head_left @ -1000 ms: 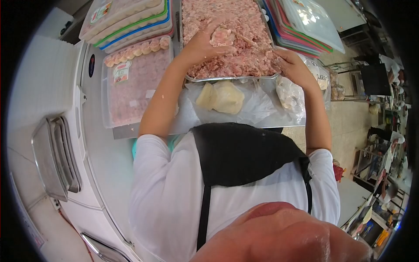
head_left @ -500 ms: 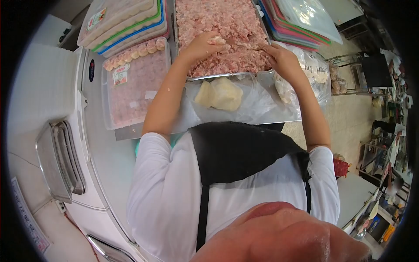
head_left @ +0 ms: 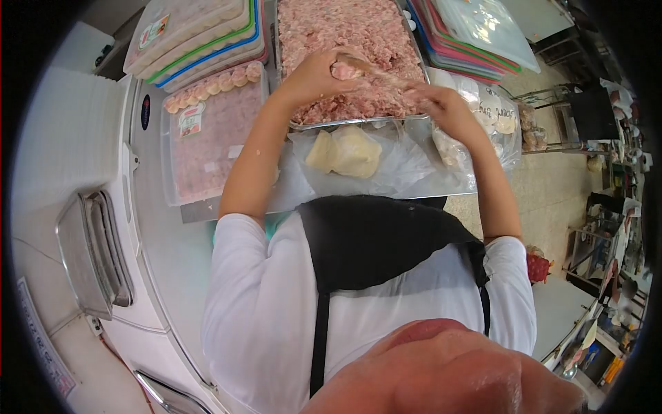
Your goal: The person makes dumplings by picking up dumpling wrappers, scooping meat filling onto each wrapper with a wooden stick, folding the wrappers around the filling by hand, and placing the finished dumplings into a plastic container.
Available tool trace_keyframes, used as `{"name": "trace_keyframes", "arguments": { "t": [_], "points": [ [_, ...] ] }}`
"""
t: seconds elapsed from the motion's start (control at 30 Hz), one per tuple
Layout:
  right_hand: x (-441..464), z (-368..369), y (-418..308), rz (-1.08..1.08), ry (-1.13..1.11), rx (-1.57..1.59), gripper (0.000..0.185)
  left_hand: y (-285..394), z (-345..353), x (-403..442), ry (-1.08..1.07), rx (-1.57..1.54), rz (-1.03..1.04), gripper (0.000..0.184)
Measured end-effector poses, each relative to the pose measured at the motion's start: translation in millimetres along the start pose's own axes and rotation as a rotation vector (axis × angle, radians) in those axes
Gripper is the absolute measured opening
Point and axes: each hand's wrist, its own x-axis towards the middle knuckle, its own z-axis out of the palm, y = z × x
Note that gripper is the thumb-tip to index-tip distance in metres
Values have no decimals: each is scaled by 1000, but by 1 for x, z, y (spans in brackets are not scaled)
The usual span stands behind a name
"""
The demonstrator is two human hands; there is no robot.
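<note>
Has wrappers point(head_left: 355, 153) on plastic point(head_left: 408, 165) nearest on the worktop point(head_left: 203, 210), then a blurred right hand point(head_left: 449, 110) by the right side of the tray point(head_left: 358, 122) — cannot tell that grip as wide, narrow or holding something. Farther in, over the mince point(head_left: 345, 31), cups a dumpling point(head_left: 347, 70) in the left hand point(head_left: 317, 76) — now showing pink filling more plainly than half a second ago, so probably filled but not yet enclosed.

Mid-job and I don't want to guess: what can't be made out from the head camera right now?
Head view, underside of the meat portion: hidden by the left grip.
Head view, whatever the right grip may hold: blurred at the fingertips.
Head view, far end of the meat tray: cut off by the top edge.
Head view, small print on the box label: too small.
</note>
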Motion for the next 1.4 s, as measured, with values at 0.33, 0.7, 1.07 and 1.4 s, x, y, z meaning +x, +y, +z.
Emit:
{"name": "trace_keyframes", "arguments": {
  "t": [0.33,0.7,1.07,1.4],
  "points": [
    [19,11,-11,-224,155,-424,28,-8,1,4,-32,-66,-270,61],
    [38,-14,-15,-129,-62,-165,26,3,-15,-8,74,12,-194,62],
    [43,-17,-37,-183,13,-279,32,-29,-9,-23,360,156,-22,51],
    [44,7,13,-20,-67,6,33,-78,-65,-102,511,33,-462,61]
  ]
}}
